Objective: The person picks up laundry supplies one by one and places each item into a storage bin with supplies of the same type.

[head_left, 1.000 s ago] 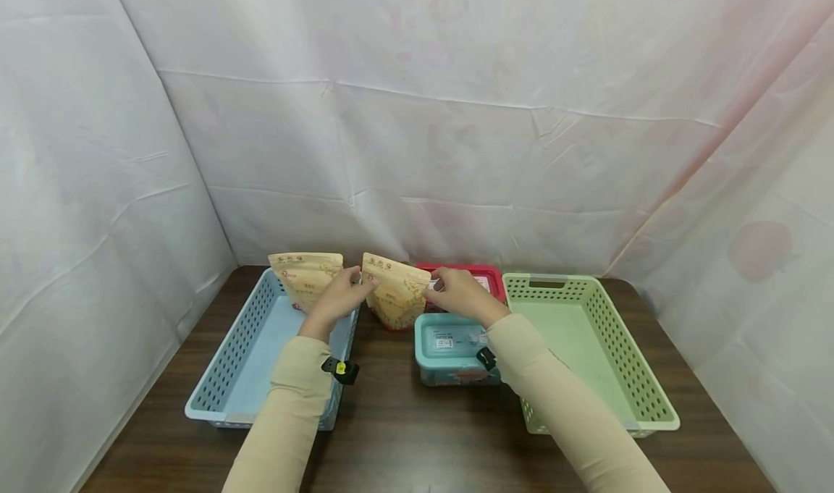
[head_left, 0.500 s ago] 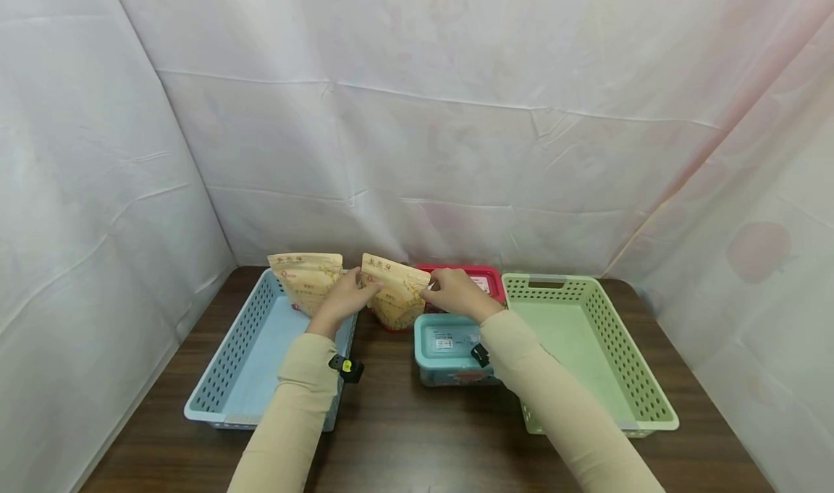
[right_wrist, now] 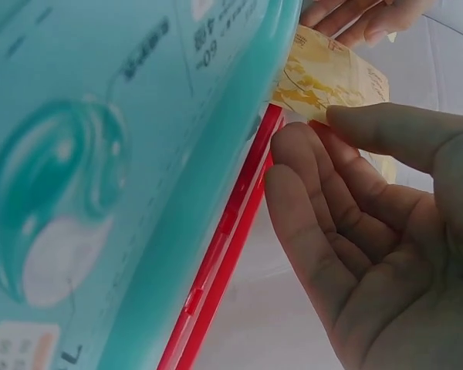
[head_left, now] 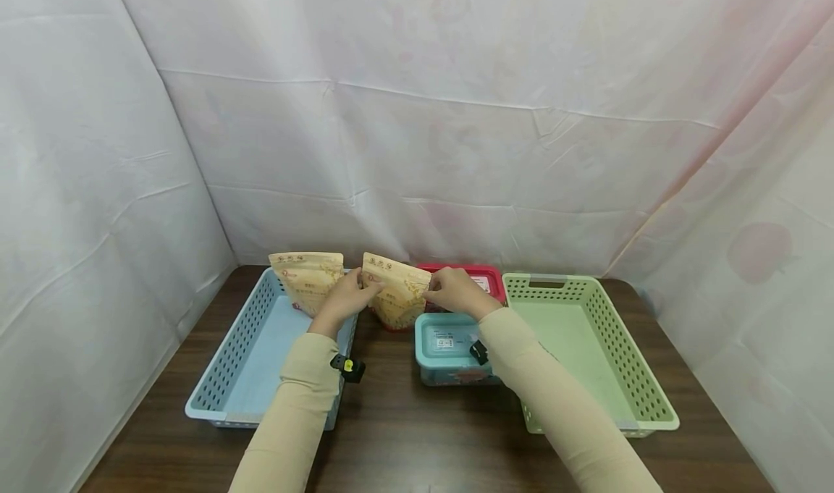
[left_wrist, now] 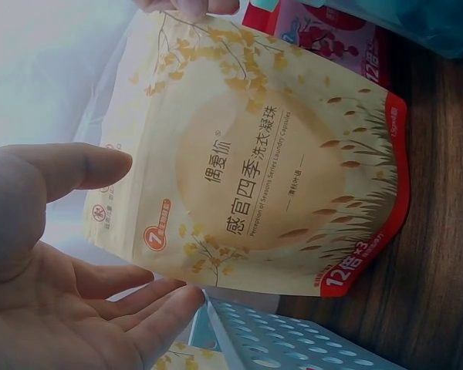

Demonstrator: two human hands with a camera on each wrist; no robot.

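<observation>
A cream stand-up pouch of laundry capsules (head_left: 397, 294) with a red bottom band stands on the table between the two baskets. My right hand (head_left: 456, 291) pinches its right edge between thumb and fingertips, as the right wrist view shows at the pouch's corner (right_wrist: 324, 85). At the other side is my left hand (head_left: 347, 295); its thumb overlaps the upper front, and its extended fingers (left_wrist: 166, 316) are right at the side edge. A second cream pouch (head_left: 302, 279) stands in the blue basket (head_left: 244, 363), partly hidden behind the left hand.
A teal lidded box (head_left: 449, 348) sits below my right forearm, and a red-lidded box (head_left: 491, 279) stands behind it. At the right is a green basket (head_left: 586, 334). A white sheet (head_left: 417, 153) hangs behind the dark wooden table (head_left: 417, 435).
My left hand has shifted slightly right along the pouch's edge. My right wrist has moved a little left, its fingers staying on the pouch. The pouch stands almost unmoved.
</observation>
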